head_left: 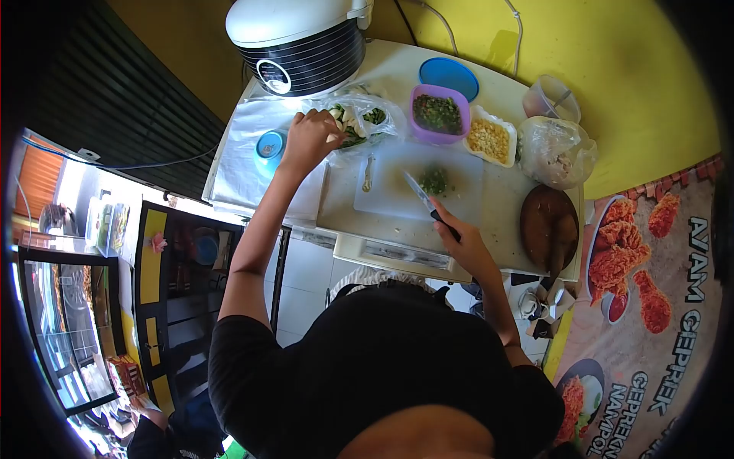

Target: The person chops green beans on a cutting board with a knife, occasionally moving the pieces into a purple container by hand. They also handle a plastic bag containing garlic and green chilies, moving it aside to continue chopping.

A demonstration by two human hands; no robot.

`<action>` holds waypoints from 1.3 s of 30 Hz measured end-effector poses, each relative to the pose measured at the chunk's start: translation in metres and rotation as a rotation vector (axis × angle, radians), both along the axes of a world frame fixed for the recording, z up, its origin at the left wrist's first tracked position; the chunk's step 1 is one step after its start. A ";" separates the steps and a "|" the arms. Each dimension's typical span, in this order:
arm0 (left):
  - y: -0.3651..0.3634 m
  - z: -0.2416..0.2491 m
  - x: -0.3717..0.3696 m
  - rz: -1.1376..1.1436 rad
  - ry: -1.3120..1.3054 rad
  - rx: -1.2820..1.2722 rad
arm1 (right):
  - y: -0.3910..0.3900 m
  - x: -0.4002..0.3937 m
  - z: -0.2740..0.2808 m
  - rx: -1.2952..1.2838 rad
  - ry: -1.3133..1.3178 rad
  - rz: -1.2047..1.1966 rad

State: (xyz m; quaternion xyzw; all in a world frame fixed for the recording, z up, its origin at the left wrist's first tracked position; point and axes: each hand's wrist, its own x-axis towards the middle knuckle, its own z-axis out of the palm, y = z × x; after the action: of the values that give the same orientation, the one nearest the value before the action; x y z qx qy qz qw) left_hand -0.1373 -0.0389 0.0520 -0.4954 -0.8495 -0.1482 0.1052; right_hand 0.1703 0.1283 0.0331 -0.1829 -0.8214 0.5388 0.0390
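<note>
My right hand (462, 243) is wrapped round the black handle of a knife (419, 190), its blade pointing at a small heap of chopped greens (434, 180). Both heap and blade are over a white cutting board (382, 195). At the back left, my left hand (312, 139) reaches to an opened clear plastic bag (386, 115) with green and white vegetables (348, 122). Its fingers are bent and drawn together at the bag's edge; what they grip is hidden. A slim metal utensil (368, 174) lies on the board's left side.
Behind the board stand a purple tub (417, 131) of chopped greens, a blue lid (449, 76) and a white tray (501, 159) of yellowish pieces. At right are a filled plastic bag (558, 149) and a brown mortar (535, 222). A rice cooker (298, 57) and blue-lidded container (270, 147) stand left.
</note>
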 end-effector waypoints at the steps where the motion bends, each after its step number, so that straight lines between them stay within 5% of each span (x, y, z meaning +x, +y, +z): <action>1: 0.001 -0.003 -0.001 -0.006 -0.005 -0.021 | 0.000 -0.002 0.000 0.029 -0.019 0.049; 18: 0.000 -0.007 -0.001 -0.045 -0.044 -0.081 | 0.014 -0.004 0.007 0.175 -0.074 0.092; 27: -0.008 -0.002 0.008 -0.024 -0.061 0.116 | 0.010 0.001 0.001 0.164 -0.021 0.046; 29: -0.008 0.005 0.013 0.021 -0.245 0.084 | 0.009 0.002 0.000 0.153 -0.003 0.039; 39: -0.008 -0.001 0.007 -0.005 -0.352 0.130 | 0.007 0.004 0.002 0.179 -0.031 0.036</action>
State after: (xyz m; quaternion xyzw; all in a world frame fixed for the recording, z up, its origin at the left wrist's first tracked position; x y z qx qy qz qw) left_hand -0.1305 -0.0466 0.0506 -0.4559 -0.8422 -0.2874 -0.0134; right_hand 0.1747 0.1352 0.0351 -0.1722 -0.8699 0.4610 0.0328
